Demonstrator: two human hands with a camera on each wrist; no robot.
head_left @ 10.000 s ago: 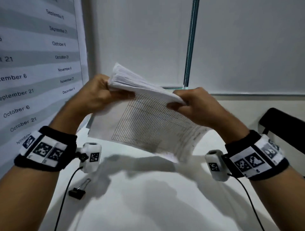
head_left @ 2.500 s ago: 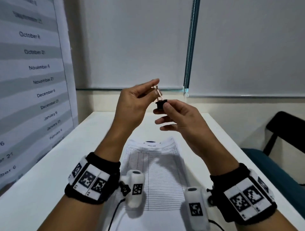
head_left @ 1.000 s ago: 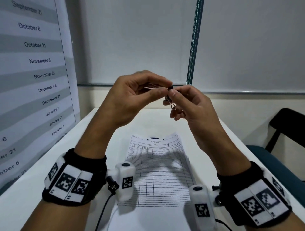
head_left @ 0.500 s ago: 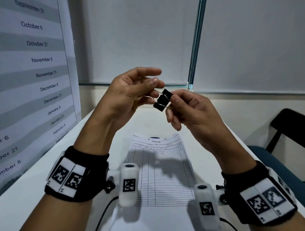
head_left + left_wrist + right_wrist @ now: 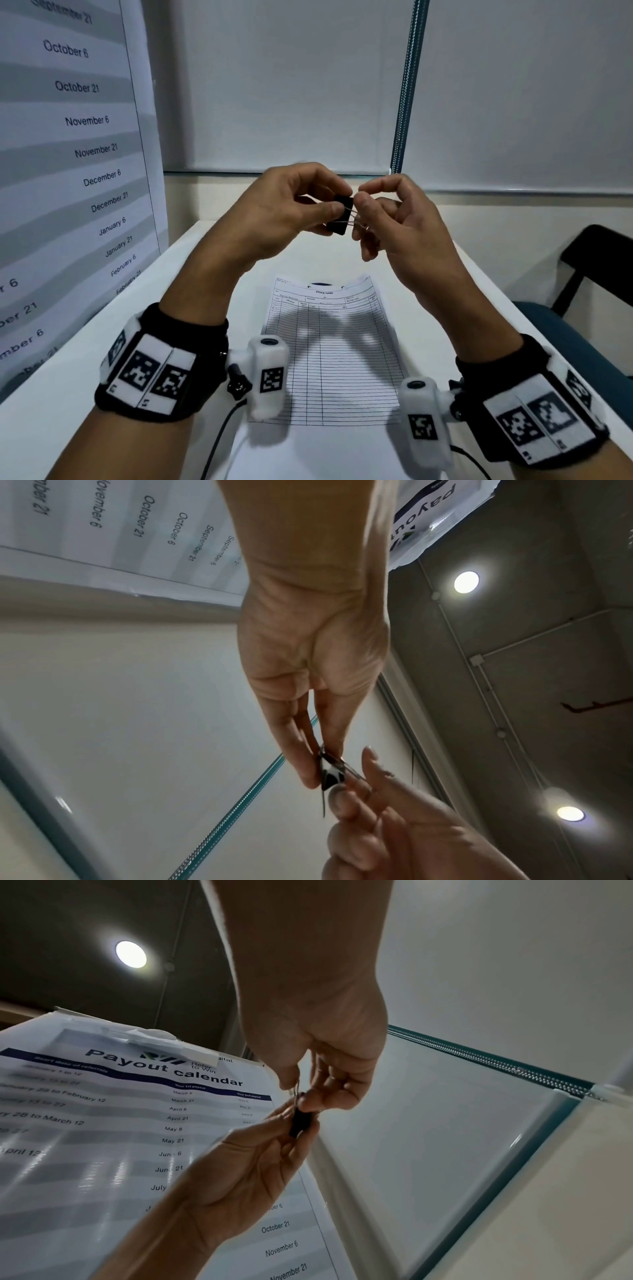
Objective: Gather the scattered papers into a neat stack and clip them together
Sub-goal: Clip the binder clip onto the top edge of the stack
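Note:
Both hands are raised above the white table (image 5: 102,359) with a black binder clip (image 5: 339,215) between them. My left hand (image 5: 335,202) pinches the clip's black body between thumb and fingers. My right hand (image 5: 360,199) pinches its silver wire handles (image 5: 352,219). The paper stack (image 5: 330,353), a ruled form on top, lies flat on the table below the hands, untouched. In the left wrist view the clip (image 5: 330,773) sits at my left fingertips (image 5: 308,777). The right wrist view shows the clip (image 5: 301,1125) under my right fingertips (image 5: 308,1102).
A large payout calendar poster (image 5: 85,137) covers the wall at the left, close to the table's edge. A dark chair (image 5: 596,270) stands at the right. White blinds with a bead cord (image 5: 406,102) hang behind the table. Cables (image 5: 219,442) trail from the wrist cameras.
The clip has turned between the hands: the left now pinches its black body and the right its wire handles. Ten seconds ago both hands held the papers; they now lie on the table.

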